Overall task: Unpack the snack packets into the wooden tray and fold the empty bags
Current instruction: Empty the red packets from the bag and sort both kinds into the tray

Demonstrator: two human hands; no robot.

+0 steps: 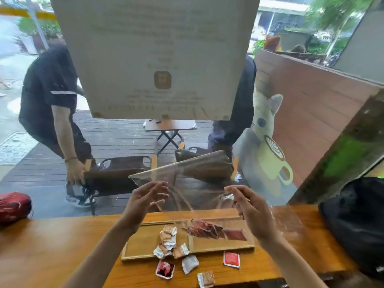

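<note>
R hand (248, 201) fingers pinched on clear plastic bag (187, 183), L hand (145, 199) fingers curled at its other edge, grip can't tell. Bag held up above wooden tray (222, 248) w/ snack packets (169, 242) inside; red packet (231, 259) & others lie on table (52, 246) just beside tray.

a big paper notice (154, 57) hangs on the window right ahead of me. outside, someone in black (48, 104) bends over a folding chair (116, 175) on the deck, near a little folding table (170, 127). a cat-with-coffee sticker (268, 142) on the glass, a dark backpack (353, 221) beside me on the right, and a red bundle (14, 205) far left.
</note>
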